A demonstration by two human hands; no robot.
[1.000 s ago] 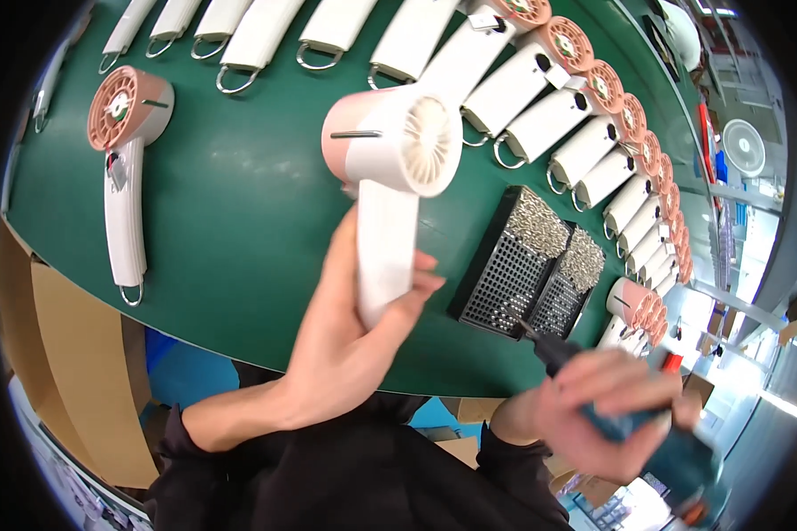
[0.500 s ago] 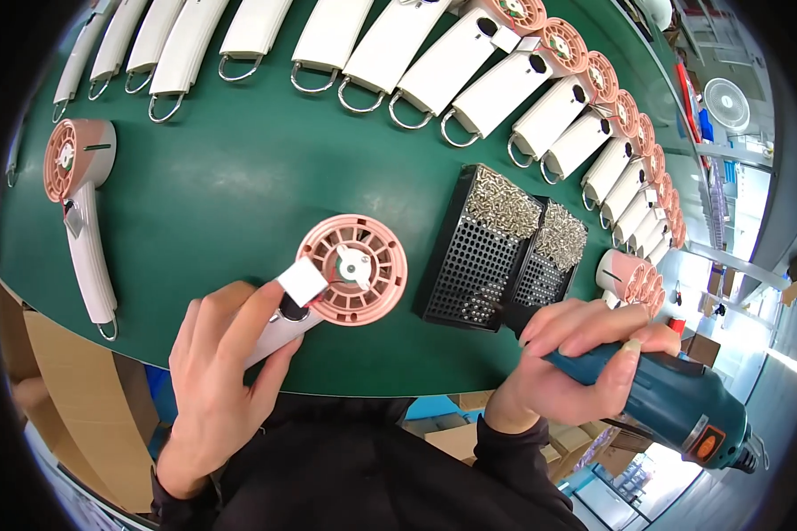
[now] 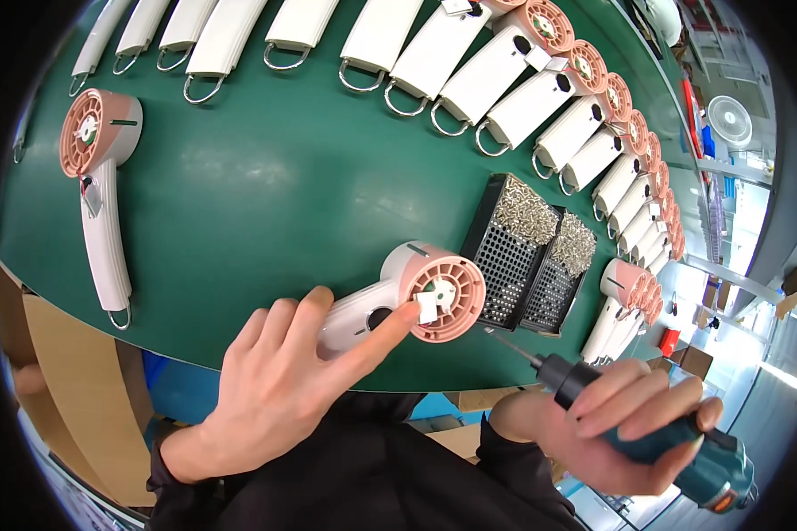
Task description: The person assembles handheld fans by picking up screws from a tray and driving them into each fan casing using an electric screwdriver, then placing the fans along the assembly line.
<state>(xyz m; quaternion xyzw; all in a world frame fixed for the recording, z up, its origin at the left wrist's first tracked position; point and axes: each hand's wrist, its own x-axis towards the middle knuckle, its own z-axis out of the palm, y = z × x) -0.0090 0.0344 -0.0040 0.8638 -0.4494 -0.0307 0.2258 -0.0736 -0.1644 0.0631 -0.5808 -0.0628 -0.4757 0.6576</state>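
My left hand [image 3: 279, 389] grips the white handle of a handheld fan [image 3: 356, 314] lying on its side. Its index finger stretches to a small white square piece [image 3: 427, 307] at the edge of the fan's pink ribbed head [image 3: 460, 319]. In my right hand [image 3: 624, 425] is a teal and black electric screwdriver [image 3: 562, 372]. The screwdriver's thin bit points up and left, its tip just right of the fan head and apart from it. Something small and shiny shows at that tip, too small to make out for certain.
Two black perforated screw trays [image 3: 502, 265] full of small screws stand right of the fan. More white-handled fans [image 3: 540, 111] line the far and right table edge. Another fan [image 3: 106, 226] lies at left. Cardboard [image 3: 71, 380] stands below the table's front left edge.
The screwdriver's bit has come away from the screw trays, down and toward the fan. My left hand has shifted the fan right and turned its head. The view has also shifted.
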